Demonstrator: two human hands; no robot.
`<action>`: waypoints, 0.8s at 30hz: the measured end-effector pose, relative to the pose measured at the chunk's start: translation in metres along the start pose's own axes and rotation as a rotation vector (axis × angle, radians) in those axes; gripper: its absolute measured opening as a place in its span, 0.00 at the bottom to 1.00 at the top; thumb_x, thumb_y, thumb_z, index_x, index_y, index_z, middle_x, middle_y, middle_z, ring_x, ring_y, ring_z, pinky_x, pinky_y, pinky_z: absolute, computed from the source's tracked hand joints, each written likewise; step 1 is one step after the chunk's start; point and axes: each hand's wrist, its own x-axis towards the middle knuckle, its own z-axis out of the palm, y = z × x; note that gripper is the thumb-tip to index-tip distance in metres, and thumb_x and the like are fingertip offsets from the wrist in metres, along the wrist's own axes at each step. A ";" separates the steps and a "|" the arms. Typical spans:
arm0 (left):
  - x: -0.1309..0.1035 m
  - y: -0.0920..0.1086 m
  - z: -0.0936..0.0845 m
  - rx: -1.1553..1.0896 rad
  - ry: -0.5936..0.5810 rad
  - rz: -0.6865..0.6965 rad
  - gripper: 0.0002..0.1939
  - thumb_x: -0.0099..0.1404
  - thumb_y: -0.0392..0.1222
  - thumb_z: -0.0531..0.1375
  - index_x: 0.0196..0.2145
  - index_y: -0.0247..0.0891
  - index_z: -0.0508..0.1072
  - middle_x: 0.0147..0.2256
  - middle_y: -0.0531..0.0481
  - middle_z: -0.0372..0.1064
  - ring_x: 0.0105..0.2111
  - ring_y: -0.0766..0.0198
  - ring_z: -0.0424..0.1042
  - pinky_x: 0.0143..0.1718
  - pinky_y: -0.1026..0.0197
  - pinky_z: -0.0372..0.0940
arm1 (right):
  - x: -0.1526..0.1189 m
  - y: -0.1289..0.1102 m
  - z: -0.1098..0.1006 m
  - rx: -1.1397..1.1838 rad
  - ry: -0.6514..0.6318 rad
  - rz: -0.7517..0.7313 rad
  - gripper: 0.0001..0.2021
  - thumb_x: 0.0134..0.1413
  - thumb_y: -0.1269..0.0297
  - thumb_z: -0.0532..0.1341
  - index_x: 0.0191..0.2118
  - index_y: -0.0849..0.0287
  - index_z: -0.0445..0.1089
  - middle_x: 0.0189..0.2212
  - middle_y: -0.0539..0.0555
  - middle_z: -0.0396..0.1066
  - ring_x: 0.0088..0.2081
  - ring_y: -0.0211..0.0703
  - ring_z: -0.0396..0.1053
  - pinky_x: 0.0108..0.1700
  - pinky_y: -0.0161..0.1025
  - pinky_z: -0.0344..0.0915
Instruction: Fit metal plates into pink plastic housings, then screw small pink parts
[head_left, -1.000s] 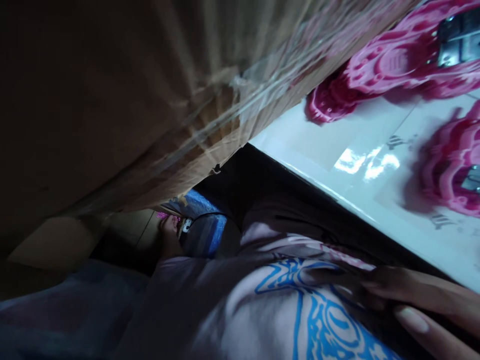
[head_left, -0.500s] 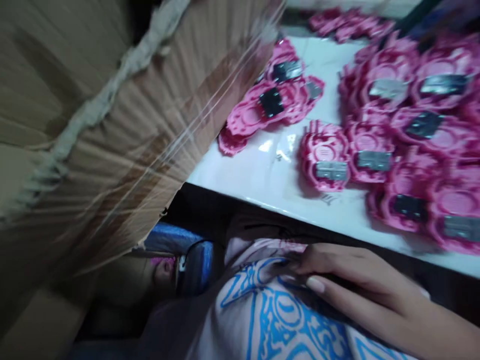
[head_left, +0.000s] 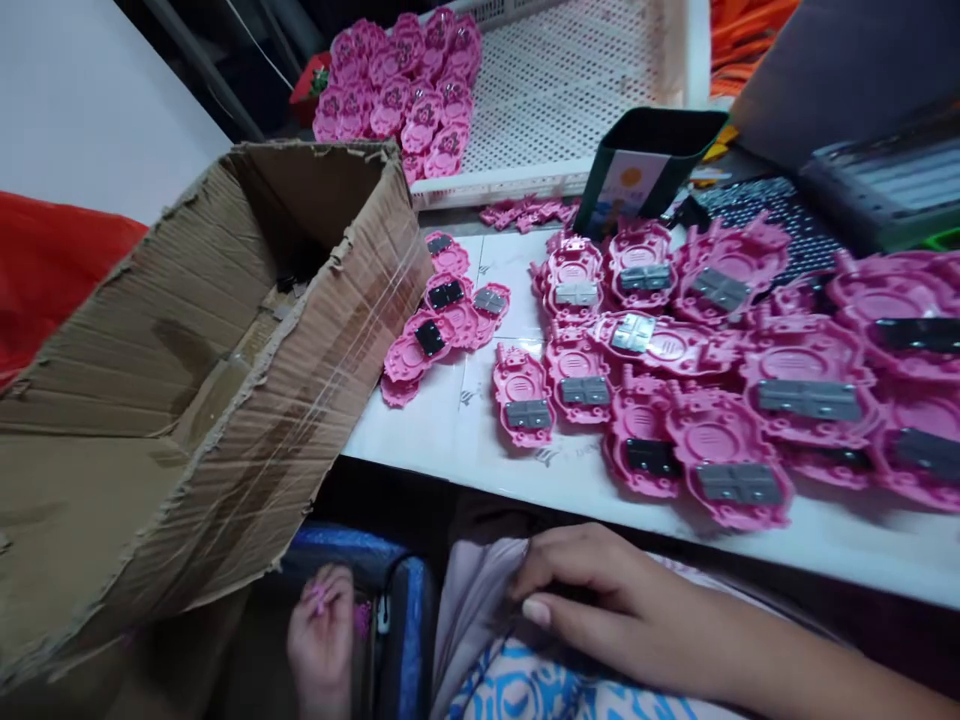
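Down beside the blue-edged bin point(head_left: 345, 540), my left hand point(head_left: 321, 630) is raised with its fingers closed on a small pink plastic piece point(head_left: 319, 598). Loosely bent, my right hand point(head_left: 592, 580) rests on the patterned clothing over my lap point(head_left: 525, 690). Its thumb lies apart from the fingers, whose tips are partly hidden, and nothing shows in it. On the white table point(head_left: 420, 450) ahead lie several pink plastic shells point(head_left: 525, 395) with grey or black rectangular parts. A further small group of pink shells point(head_left: 420, 350) lies by the carton.
A large open cardboard box point(head_left: 300, 380) fills the left side, overlapping the table edge. Behind stands a white perforated crate point(head_left: 570, 80) with pink flower-like pieces point(head_left: 394, 100) at its left. A dark green tin point(head_left: 645, 160) stands in front of the crate.
My view has swung back and up, bringing the crate and tin into sight. My left hand has risen from the bin, and the pink piece now shows in it. My right hand stays on my lap.
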 end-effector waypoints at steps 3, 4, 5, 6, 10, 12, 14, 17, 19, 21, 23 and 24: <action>-0.009 -0.014 0.060 -0.098 -0.141 -0.079 0.16 0.40 0.26 0.59 0.22 0.38 0.53 0.23 0.57 0.52 0.20 0.77 0.56 0.17 0.79 0.56 | -0.010 0.001 -0.007 0.016 -0.014 0.047 0.12 0.60 0.64 0.54 0.33 0.62 0.73 0.28 0.54 0.74 0.31 0.35 0.70 0.36 0.31 0.66; -0.012 -0.018 0.080 -0.112 -0.184 -0.121 0.17 0.40 0.25 0.58 0.22 0.38 0.53 0.23 0.57 0.51 0.20 0.77 0.55 0.17 0.79 0.56 | -0.014 0.000 -0.010 0.017 -0.009 0.061 0.12 0.60 0.64 0.54 0.33 0.62 0.73 0.28 0.54 0.74 0.31 0.35 0.70 0.36 0.31 0.66; -0.015 -0.021 0.099 -0.123 -0.226 -0.154 0.17 0.39 0.26 0.58 0.22 0.38 0.52 0.23 0.57 0.50 0.19 0.77 0.55 0.16 0.79 0.55 | -0.018 0.000 -0.013 0.020 0.002 0.072 0.12 0.60 0.64 0.54 0.34 0.61 0.73 0.29 0.54 0.74 0.32 0.35 0.70 0.36 0.31 0.66; -0.018 -0.023 0.116 -0.130 -0.268 -0.186 0.17 0.39 0.26 0.57 0.22 0.39 0.51 0.22 0.57 0.49 0.18 0.77 0.53 0.15 0.78 0.54 | -0.023 0.000 -0.017 0.029 0.018 0.080 0.12 0.60 0.63 0.54 0.34 0.61 0.73 0.29 0.54 0.74 0.32 0.35 0.70 0.36 0.31 0.66; -0.025 -0.020 0.171 -0.126 -0.435 -0.289 0.19 0.38 0.28 0.58 0.21 0.39 0.49 0.21 0.58 0.47 0.17 0.76 0.51 0.13 0.77 0.50 | -0.038 0.001 -0.028 0.062 0.127 0.102 0.14 0.61 0.59 0.53 0.33 0.61 0.72 0.28 0.53 0.73 0.30 0.35 0.70 0.34 0.31 0.66; -0.024 -0.014 0.192 -0.104 -0.552 -0.316 0.19 0.41 0.30 0.61 0.21 0.39 0.50 0.21 0.58 0.47 0.17 0.76 0.53 0.15 0.77 0.51 | -0.042 0.000 -0.033 0.038 0.168 0.106 0.15 0.61 0.58 0.53 0.33 0.61 0.72 0.27 0.53 0.73 0.30 0.35 0.70 0.35 0.32 0.66; -0.021 -0.006 0.209 -0.032 -0.612 -0.295 0.17 0.43 0.30 0.61 0.22 0.38 0.52 0.21 0.58 0.48 0.17 0.76 0.54 0.15 0.76 0.51 | -0.045 -0.002 -0.037 0.007 0.186 0.114 0.15 0.61 0.58 0.53 0.34 0.60 0.72 0.28 0.54 0.74 0.31 0.36 0.71 0.36 0.33 0.66; -0.014 0.003 0.229 0.061 -0.615 -0.267 0.11 0.47 0.28 0.58 0.24 0.38 0.57 0.21 0.57 0.50 0.17 0.74 0.56 0.15 0.75 0.50 | -0.046 -0.010 -0.043 -0.019 0.188 0.139 0.14 0.62 0.58 0.52 0.35 0.58 0.73 0.30 0.54 0.75 0.32 0.37 0.72 0.37 0.34 0.67; -0.009 0.007 0.238 0.068 -0.602 -0.268 0.09 0.47 0.27 0.56 0.25 0.38 0.61 0.21 0.56 0.53 0.18 0.74 0.57 0.15 0.75 0.51 | -0.043 -0.016 -0.048 -0.035 0.174 0.151 0.14 0.62 0.58 0.52 0.35 0.57 0.73 0.30 0.53 0.75 0.32 0.37 0.72 0.37 0.34 0.67; -0.004 0.008 0.245 0.072 -0.581 -0.283 0.07 0.49 0.28 0.55 0.27 0.37 0.64 0.22 0.55 0.56 0.18 0.73 0.59 0.16 0.74 0.54 | -0.037 -0.022 -0.052 -0.055 0.156 0.139 0.14 0.61 0.58 0.52 0.36 0.56 0.73 0.30 0.53 0.74 0.32 0.37 0.72 0.36 0.34 0.68; 0.000 0.008 0.251 0.091 -0.553 -0.333 0.04 0.54 0.29 0.54 0.27 0.35 0.66 0.21 0.55 0.55 0.17 0.74 0.58 0.15 0.74 0.53 | -0.032 -0.028 -0.058 -0.073 0.142 0.114 0.13 0.61 0.59 0.52 0.37 0.56 0.73 0.30 0.52 0.74 0.32 0.37 0.72 0.37 0.34 0.68; 0.003 0.007 0.254 0.106 -0.540 -0.366 0.04 0.57 0.30 0.53 0.28 0.34 0.66 0.20 0.56 0.54 0.16 0.75 0.56 0.14 0.75 0.51 | -0.030 -0.030 -0.060 -0.081 0.138 0.100 0.12 0.61 0.60 0.53 0.37 0.55 0.73 0.30 0.52 0.74 0.33 0.37 0.72 0.37 0.34 0.68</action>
